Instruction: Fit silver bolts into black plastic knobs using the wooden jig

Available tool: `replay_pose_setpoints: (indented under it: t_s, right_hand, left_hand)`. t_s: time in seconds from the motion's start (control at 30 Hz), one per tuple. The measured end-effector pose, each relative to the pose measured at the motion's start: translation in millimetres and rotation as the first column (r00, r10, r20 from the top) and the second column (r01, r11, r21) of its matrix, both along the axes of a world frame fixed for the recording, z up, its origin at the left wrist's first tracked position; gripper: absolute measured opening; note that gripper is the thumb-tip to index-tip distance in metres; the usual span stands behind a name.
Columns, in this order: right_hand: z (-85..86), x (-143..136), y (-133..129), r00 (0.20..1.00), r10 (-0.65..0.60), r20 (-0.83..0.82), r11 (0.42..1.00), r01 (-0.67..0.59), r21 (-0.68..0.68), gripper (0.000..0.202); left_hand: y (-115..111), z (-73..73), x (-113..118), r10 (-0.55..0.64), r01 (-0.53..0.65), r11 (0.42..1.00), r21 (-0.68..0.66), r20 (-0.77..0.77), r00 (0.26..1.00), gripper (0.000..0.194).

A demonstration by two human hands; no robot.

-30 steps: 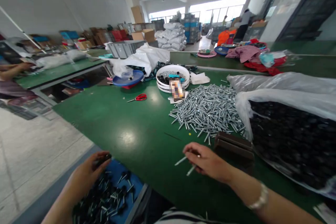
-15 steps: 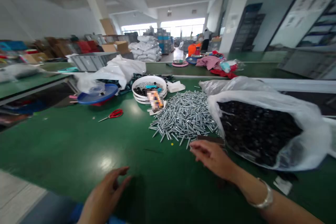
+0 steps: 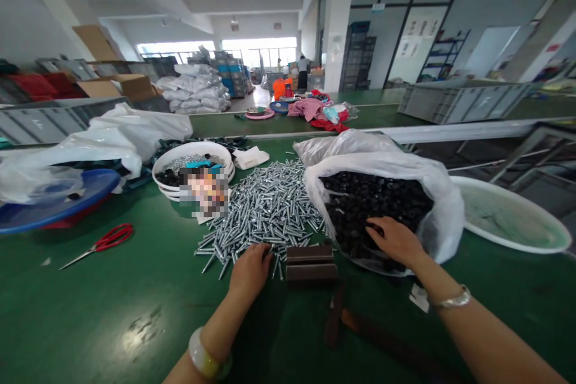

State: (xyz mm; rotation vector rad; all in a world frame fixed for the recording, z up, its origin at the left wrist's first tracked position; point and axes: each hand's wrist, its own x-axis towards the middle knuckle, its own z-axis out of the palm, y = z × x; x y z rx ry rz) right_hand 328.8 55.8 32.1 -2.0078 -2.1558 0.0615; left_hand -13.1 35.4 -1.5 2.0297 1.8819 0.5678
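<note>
Bolts loose, black parts bagged

Silver metal bolts [image 3: 272,198] – slim, straight, heaped pointing every which way on the green tabletop [image 3: 175,294]. Small black parts [image 3: 373,192] – piled inside the open clear plastic bag [image 3: 450,204], right of the heap.

Red-handled scissors [image 3: 99,244], grey crate [image 3: 459,105], stacked sacks [image 3: 195,89]

At the screw heap [image 3: 270,201], the left hand [image 3: 250,269] covers anything it pinches. Right of it, whether the right hand [image 3: 398,241] holds any black pieces [image 3: 373,195] is unclear. Left of it, pixelation masks an item [image 3: 207,192]; farther left, a blue tray [image 3: 92,199] is cut off.
</note>
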Motion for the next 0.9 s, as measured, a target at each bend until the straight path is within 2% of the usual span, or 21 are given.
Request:
replay_pose_setpoints:
  t_s: [0.07,0.1,0.17,0.23,0.33,0.43,0.5,0.6,0.67,0.77,0.83,0.9]
  right_hand:
    - [3.7,-6,11,1.0,-0.02,0.009,1.0,0.02,-0.024,0.032]
    - [5.4,-9,15,0.999,-0.029,0.014,0.999,0.029,-0.035,0.03]
    - [7.9,-12,21,0.999,-0.047,0.025,0.997,0.048,-0.056,0.025]
    - [8.7,-16,22,0.998,-0.055,0.029,0.996,0.056,-0.071,0.022]
    - [8.3,-17,20,1.0,-0.027,-0.002,0.996,0.027,-0.085,0.017]
    - [11.1,-12,20,0.997,0.002,-0.082,0.997,-0.009,-0.075,0.016]
    - [16.6,-10,22,0.991,-0.007,-0.134,0.999,0.001,-0.049,0.019]
    - [27.4,-24,23,0.952,0.023,-0.306,0.999,-0.032,-0.026,0.022]
    - [32.5,-48,22,0.854,0.107,-0.51,0.99,-0.14,-0.026,0.019]
    - [33.5,-92,20,0.669,0.184,-0.72,0.946,-0.318,-0.054,0.01]
    - [30.5,-115,21,0.584,0.119,-0.803,0.929,-0.35,-0.117,0.009]
    - [26.7,-129,23,0.501,0.002,-0.865,0.917,-0.347,-0.199,0.013]
  left_hand:
    - [8,3.2,1,0.016,-0.014,1.0,-0.01,0.188,0.982,0.017]
    - [12,6.3,3,0.03,-0.022,0.999,-0.03,0.313,0.949,0.018]
    - [19,15.5,10,0.058,-0.014,0.996,-0.084,0.558,0.827,0.022]
    - [25,26.5,21,0.065,0.035,0.992,-0.121,0.727,0.684,0.025]
    - [32,39.3,37,0.032,0.151,0.979,-0.137,0.836,0.548,0.028]
    - [39,41.6,49,0.003,0.207,0.971,-0.118,0.873,0.487,0.049]
    - [43,39.1,54,-0.019,0.22,0.97,-0.101,0.875,0.485,0.053]
    - [45,34.9,58,-0.052,0.257,0.96,-0.107,0.837,0.544,0.029]
    - [43,33.9,60,-0.1,0.268,0.96,-0.078,0.8,0.592,0.025]
    - [38,34.1,59,-0.241,0.31,0.95,0.037,0.717,0.654,0.032]
    - [36,34.2,56,-0.307,0.327,0.94,0.095,0.653,0.692,0.032]
    - [36,33.6,51,-0.344,0.325,0.935,0.144,0.595,0.726,0.029]
